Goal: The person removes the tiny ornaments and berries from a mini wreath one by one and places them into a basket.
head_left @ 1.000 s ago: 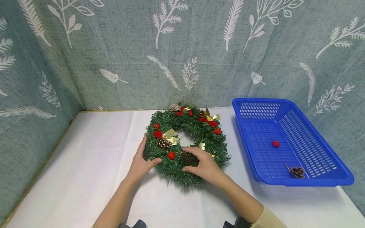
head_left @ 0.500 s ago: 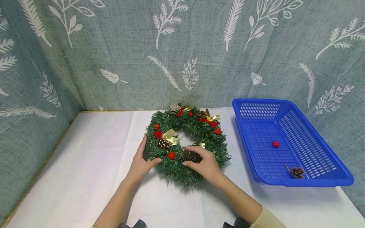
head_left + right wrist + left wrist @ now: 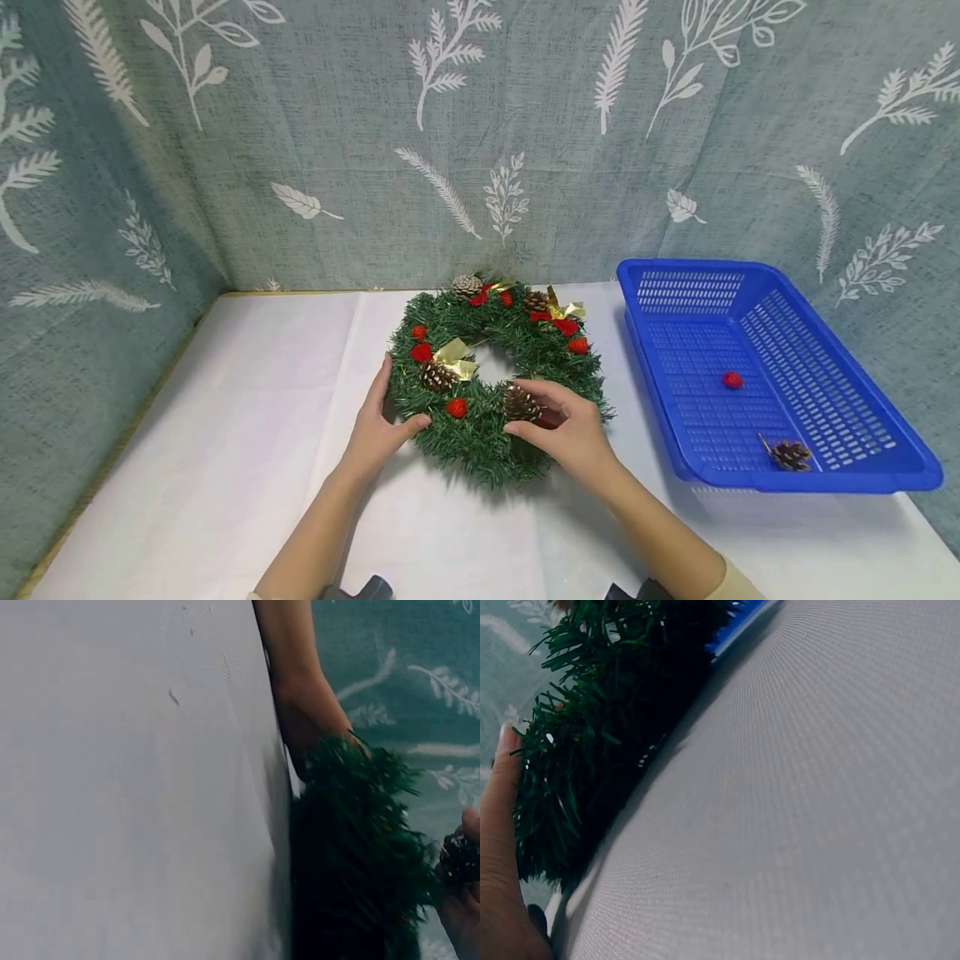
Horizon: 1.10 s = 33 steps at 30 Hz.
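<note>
A green Christmas wreath [image 3: 465, 450] lies on the white-covered table, trimmed with pine cones, red berries, and red and gold bows. At its front right my right hand [image 3: 573, 427] pinches a brown pine cone [image 3: 520, 403] between thumb and fingers, just over the greenery. Something red shows behind the cone, partly covered by the fingers. My left hand [image 3: 381, 432] holds the wreath's left edge, thumb on top and fingers along the outer side. In the right wrist view, the pine cone [image 3: 459, 859] shows at the right border beside the wreath [image 3: 360, 855].
To the right stands a blue plastic basket [image 3: 678, 446] with a red berry [image 3: 732, 380] and another pine cone [image 3: 790, 455] inside. A grey-green curtain [image 3: 345, 225] with white leaf prints hangs behind the table [image 3: 255, 417] and along its left side.
My right hand has shifted slightly right with the pine cone, which now sits farther from the berry at the wreath's front. The left hand keeps its place at the wreath's edge.
</note>
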{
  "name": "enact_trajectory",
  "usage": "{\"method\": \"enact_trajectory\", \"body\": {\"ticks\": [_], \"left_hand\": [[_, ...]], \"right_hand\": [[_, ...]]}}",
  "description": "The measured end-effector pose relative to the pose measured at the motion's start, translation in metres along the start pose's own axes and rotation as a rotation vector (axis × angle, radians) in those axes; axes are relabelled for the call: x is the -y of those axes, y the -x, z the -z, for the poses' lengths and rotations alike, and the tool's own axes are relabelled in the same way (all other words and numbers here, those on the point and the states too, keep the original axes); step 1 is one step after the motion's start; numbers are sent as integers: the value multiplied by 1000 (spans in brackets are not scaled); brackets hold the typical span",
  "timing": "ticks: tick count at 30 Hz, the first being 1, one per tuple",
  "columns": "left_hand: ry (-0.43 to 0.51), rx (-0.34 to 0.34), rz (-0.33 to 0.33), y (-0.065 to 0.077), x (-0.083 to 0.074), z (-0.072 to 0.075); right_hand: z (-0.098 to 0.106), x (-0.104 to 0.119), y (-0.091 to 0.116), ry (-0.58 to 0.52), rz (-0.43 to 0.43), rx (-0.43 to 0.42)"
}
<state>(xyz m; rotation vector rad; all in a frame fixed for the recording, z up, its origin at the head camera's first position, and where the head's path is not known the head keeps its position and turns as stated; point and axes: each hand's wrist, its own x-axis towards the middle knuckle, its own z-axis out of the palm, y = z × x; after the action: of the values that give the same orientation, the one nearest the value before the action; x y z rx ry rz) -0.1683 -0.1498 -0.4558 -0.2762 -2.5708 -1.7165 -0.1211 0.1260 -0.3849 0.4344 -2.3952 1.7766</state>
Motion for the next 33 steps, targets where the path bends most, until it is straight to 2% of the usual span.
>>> {"method": "enact_trajectory", "body": {"ticks": [3, 12, 17, 20, 24, 30, 33], "left_hand": [[-6, -6, -5, 0, 0, -1], [11, 0, -1, 0, -2, -1], [8, 3, -2, 0, -3, -1], [13, 4, 4, 0, -4, 0], [21, 8, 3, 0, -3, -1], [15, 9, 4, -1, -2, -1], [12, 9, 6, -1, -1, -1]], "right_hand": [[11, 3, 5, 15, 38, -23], [41, 15, 23, 78, 78, -67], [58, 18, 32, 91, 155, -117], [69, 19, 34, 62, 190, -156], [86, 21, 34, 74, 152, -201], [113, 17, 34, 169, 37, -264], [125, 14, 35, 163, -24, -287]]}}
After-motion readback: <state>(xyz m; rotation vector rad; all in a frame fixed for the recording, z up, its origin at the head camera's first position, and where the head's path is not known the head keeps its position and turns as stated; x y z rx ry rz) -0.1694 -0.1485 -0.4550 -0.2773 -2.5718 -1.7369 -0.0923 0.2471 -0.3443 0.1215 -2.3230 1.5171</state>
